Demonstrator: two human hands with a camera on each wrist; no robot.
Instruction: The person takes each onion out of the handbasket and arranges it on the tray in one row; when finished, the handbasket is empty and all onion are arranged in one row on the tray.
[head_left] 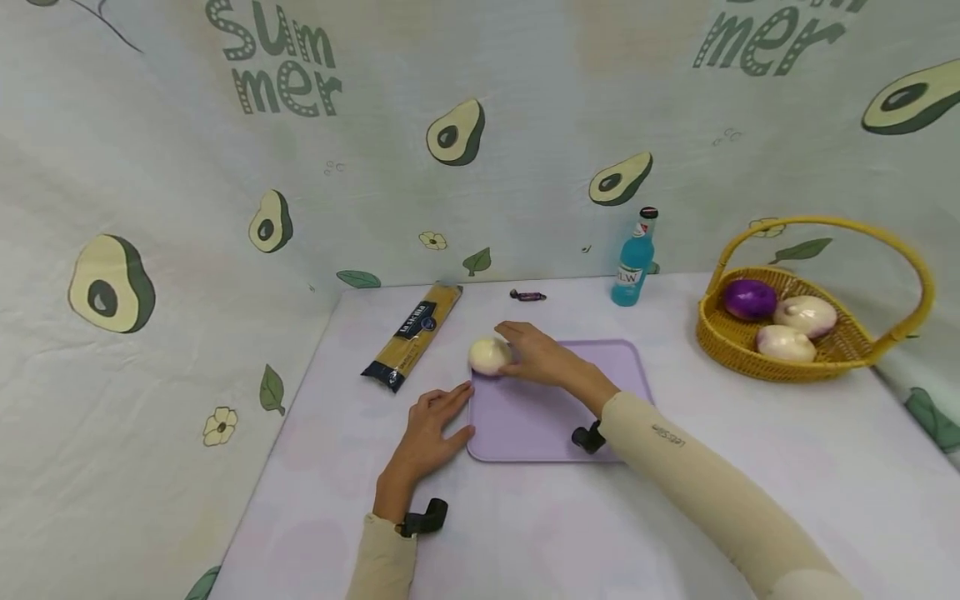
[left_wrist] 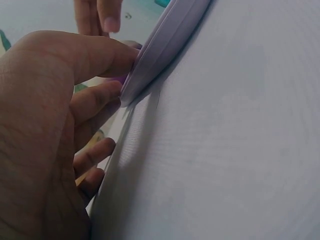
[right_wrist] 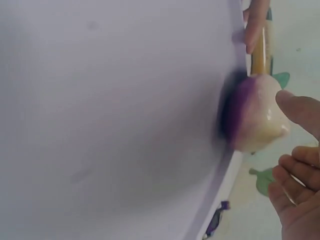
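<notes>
A white and purple turnip (head_left: pixel 489 356) sits at the far left corner of a flat lilac tray (head_left: pixel 525 425). My right hand (head_left: pixel 543 357) is just right of it; in the right wrist view the thumb (right_wrist: pixel 292 107) is at the turnip's side, while the other fingers (right_wrist: pixel 287 185) spread apart from it. My left hand (head_left: pixel 429 437) lies along the tray's left edge, its thumb and fingertips right at the rim (left_wrist: pixel 165 55) and the fingers extended.
A yellow spaghetti pack (head_left: pixel 414 335) lies left of the tray, a small wrapped candy (head_left: pixel 528 296) behind it. A blue bottle (head_left: pixel 633 260) stands at the back. At right, a yellow wicker basket (head_left: pixel 757 367) holds a purple round vegetable (head_left: pixel 750 298) and two whitish turnips (head_left: pixel 785 343).
</notes>
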